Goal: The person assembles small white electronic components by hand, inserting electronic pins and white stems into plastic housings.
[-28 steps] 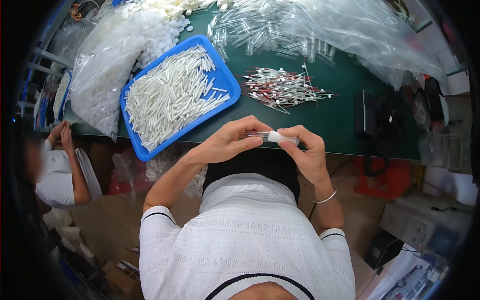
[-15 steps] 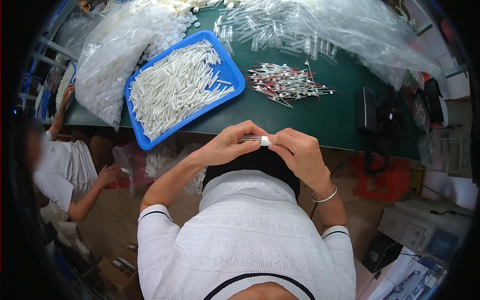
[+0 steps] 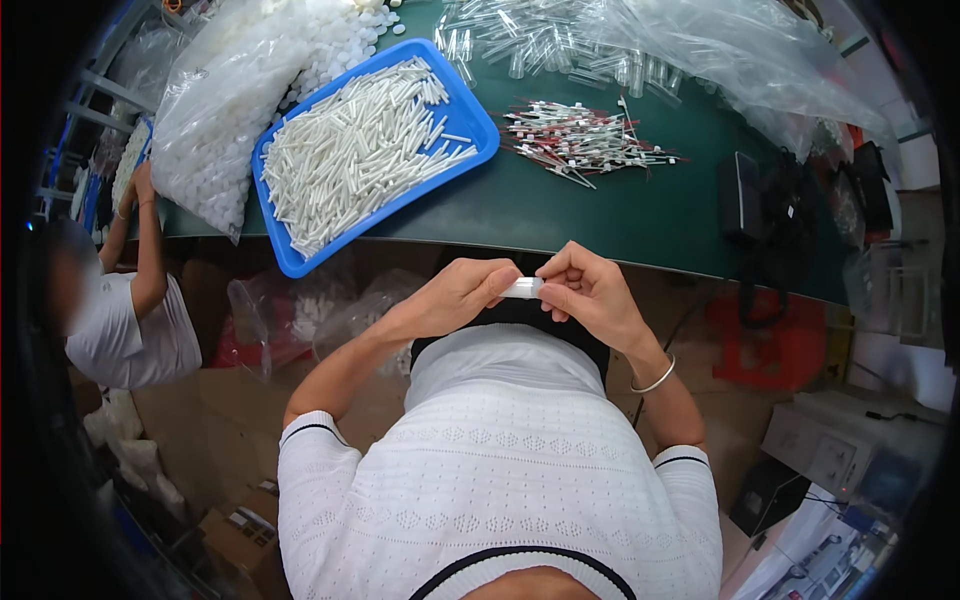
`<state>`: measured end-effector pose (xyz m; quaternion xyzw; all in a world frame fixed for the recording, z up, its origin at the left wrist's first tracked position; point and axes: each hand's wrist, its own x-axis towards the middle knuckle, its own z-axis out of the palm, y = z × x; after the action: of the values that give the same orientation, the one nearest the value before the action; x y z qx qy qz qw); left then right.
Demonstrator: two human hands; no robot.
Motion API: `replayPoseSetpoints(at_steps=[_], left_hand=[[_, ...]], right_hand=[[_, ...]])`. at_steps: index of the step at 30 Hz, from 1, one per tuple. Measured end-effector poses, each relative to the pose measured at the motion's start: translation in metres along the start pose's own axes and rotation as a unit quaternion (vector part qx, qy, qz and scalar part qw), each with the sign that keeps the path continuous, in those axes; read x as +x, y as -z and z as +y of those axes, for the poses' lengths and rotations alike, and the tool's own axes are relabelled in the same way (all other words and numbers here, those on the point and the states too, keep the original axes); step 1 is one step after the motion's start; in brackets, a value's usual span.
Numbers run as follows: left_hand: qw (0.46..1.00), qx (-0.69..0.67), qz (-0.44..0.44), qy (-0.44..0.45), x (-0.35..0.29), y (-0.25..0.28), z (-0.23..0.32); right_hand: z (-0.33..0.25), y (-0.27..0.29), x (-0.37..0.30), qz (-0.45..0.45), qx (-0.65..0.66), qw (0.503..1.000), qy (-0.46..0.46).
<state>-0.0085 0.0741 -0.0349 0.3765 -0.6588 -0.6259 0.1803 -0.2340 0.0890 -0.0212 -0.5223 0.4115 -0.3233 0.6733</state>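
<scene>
In front of my waist, by the table's near edge, a short clear tube with a white part (image 3: 523, 288) lies level between my hands. My left hand (image 3: 455, 295) is closed, pinching the tube's left end between thumb and forefinger. At the other end, my right hand (image 3: 592, 300) has its thumb and forefinger bent around the tip, with the other fingers curled. My fingers hide both ends of the tube. Beyond my hands, a blue tray (image 3: 478, 158) on the table is heaped with short white rods (image 3: 350, 150).
A pile of thin red and white wired parts (image 3: 590, 140) lies right of the tray. Behind are clear tubes (image 3: 520, 45) under plastic sheeting and a bag of white caps (image 3: 215, 150). A black box (image 3: 740, 195) stands at right; a co-worker (image 3: 135, 315) sits at left.
The tube's left part has gone out of sight behind my left fingers. My right hand's fingers have loosened and shifted slightly right. The co-worker's lower hand has risen to the table.
</scene>
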Motion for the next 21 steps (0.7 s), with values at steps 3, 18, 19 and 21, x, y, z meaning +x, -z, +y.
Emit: replayPoseSetpoints(at_steps=[3, 18, 19, 21], left_hand=[[0.994, 0.065, 0.066, -0.054, -0.006, -0.012, 0.009], [0.967, 0.174, 0.144, -0.119, 0.003, -0.022, 0.005], [0.948, 0.226, 0.164, -0.155, 0.003, -0.023, 0.005], [0.938, 0.243, 0.179, -0.173, 0.005, -0.025, 0.008]], right_hand=[[0.006, 0.005, 0.004, -0.042, 0.008, 0.999, -0.032], [0.045, -0.004, 0.007, 0.079, 0.109, 0.983, 0.124], [0.042, -0.003, 0.008, 0.078, 0.111, 0.983, 0.122], [0.033, -0.001, 0.008, 0.052, 0.082, 0.986, 0.138]])
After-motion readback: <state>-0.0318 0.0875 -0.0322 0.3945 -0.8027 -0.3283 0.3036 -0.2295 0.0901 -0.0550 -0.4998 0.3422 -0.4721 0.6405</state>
